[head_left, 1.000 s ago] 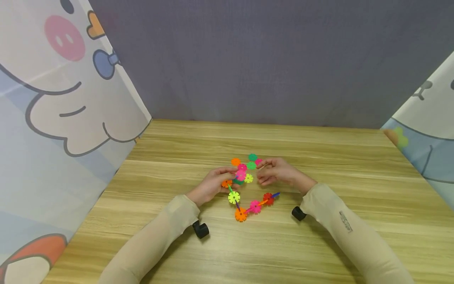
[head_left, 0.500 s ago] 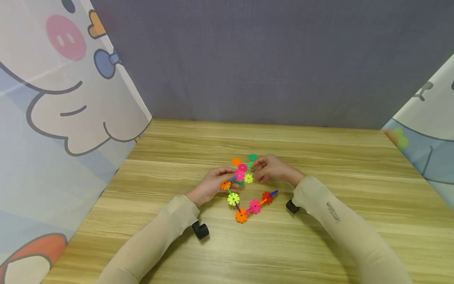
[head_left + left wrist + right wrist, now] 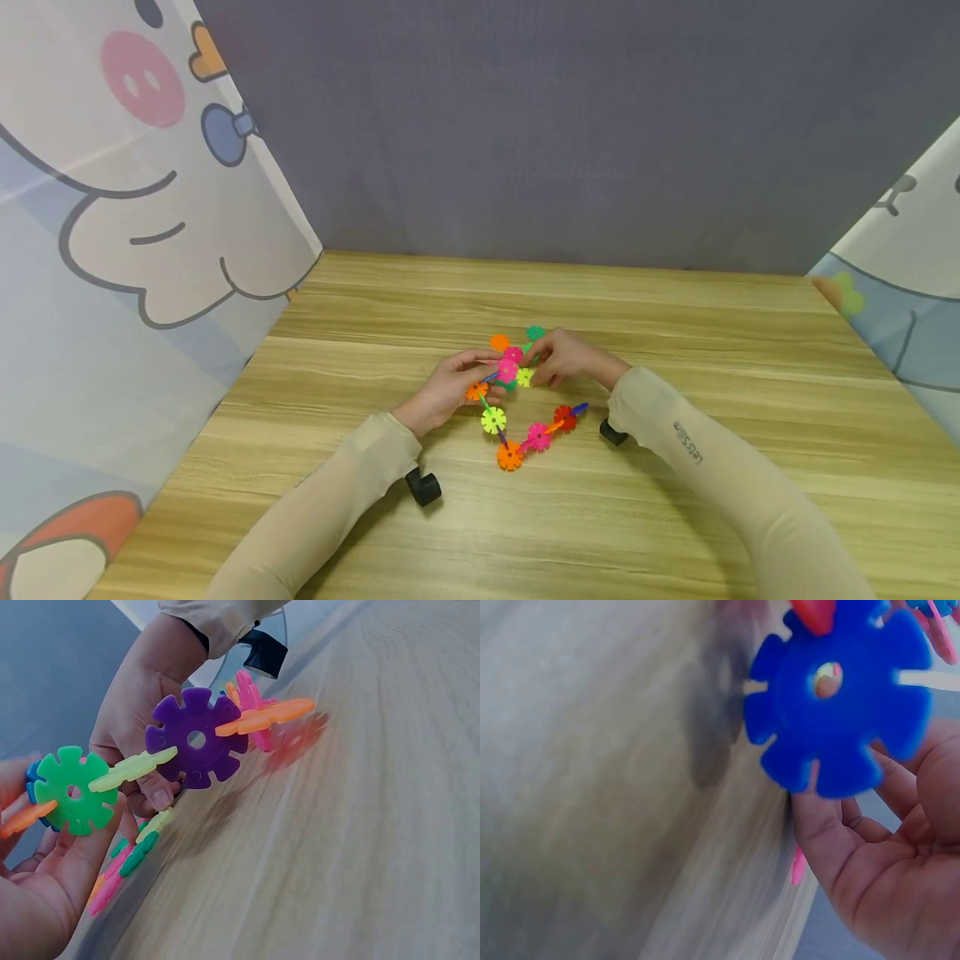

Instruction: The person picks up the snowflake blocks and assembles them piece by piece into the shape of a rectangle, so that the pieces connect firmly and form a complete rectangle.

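In the head view my left hand (image 3: 442, 393) grips a linked chain of colourful notched plastic discs near its upper end, around the orange disc (image 3: 477, 390) and pink disc (image 3: 507, 371). From there the chain hangs through a yellow disc (image 3: 493, 420) and an orange disc (image 3: 510, 456), then rises to a red disc (image 3: 565, 417) and a blue disc (image 3: 847, 705). The fingertips of my right hand (image 3: 572, 357) are at a loose yellow-green disc (image 3: 524, 377) on the table; whether they pinch it is hidden.
Several loose discs lie beyond my hands: an orange disc (image 3: 500, 342), a pink disc (image 3: 513, 355) and a dark green disc (image 3: 536, 332). The wooden table (image 3: 360, 317) meets a grey panel (image 3: 562, 150) at the back. Cartoon-printed sheets stand at both sides.
My right hand has moved left and slightly nearer, from the far pink disc to the loose yellow-green disc. The left hand stays in place; the chain shifts only slightly.
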`<state>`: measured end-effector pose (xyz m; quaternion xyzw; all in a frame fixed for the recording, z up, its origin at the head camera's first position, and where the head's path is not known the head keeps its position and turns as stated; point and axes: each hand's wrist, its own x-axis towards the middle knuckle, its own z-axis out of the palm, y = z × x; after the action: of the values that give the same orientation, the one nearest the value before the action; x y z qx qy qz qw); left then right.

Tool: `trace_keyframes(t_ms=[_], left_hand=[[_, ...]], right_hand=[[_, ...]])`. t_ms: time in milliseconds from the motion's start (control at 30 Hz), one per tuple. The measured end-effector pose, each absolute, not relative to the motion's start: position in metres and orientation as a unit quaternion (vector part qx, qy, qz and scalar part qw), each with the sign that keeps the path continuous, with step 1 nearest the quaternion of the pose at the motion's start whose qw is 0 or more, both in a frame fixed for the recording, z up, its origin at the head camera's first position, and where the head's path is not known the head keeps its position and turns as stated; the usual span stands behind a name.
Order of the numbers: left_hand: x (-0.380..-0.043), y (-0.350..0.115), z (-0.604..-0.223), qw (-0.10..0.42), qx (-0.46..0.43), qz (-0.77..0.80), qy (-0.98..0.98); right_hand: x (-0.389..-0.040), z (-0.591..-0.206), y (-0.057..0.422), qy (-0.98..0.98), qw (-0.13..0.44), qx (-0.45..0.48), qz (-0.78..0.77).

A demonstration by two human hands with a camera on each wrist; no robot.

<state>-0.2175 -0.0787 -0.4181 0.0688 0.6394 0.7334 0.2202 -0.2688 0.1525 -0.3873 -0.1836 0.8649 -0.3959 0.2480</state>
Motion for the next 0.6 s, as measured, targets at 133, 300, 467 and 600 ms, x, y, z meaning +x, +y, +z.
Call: trace_keyframes(t_ms=[133,300,467,600], left_hand=[[-0.2166,-0.0799,-0.4172,0.216,0.081,0.737,0.635],[-0.2158,-0.0798,-0.4162,0.214,0.099,0.744,0.625],[-0.2165,-0.0780,-0.4169,0.217,0.108,0.745,0.622],[-0.2166,-0.0760,-0.4163,0.220,0.101,0.748,0.618]], right_hand=[[-0.2690,-0.3865,0.1509,0.869,0.249,-0.179,-0.389],[-0.2697,-0.3868,0.1497,0.871,0.249,-0.176,-0.384],[-0.2693,-0.3877,0.1506,0.871,0.245,-0.176,-0.388],[-0.2675,-0.3871,0.1541,0.863,0.238,-0.180,-0.408]])
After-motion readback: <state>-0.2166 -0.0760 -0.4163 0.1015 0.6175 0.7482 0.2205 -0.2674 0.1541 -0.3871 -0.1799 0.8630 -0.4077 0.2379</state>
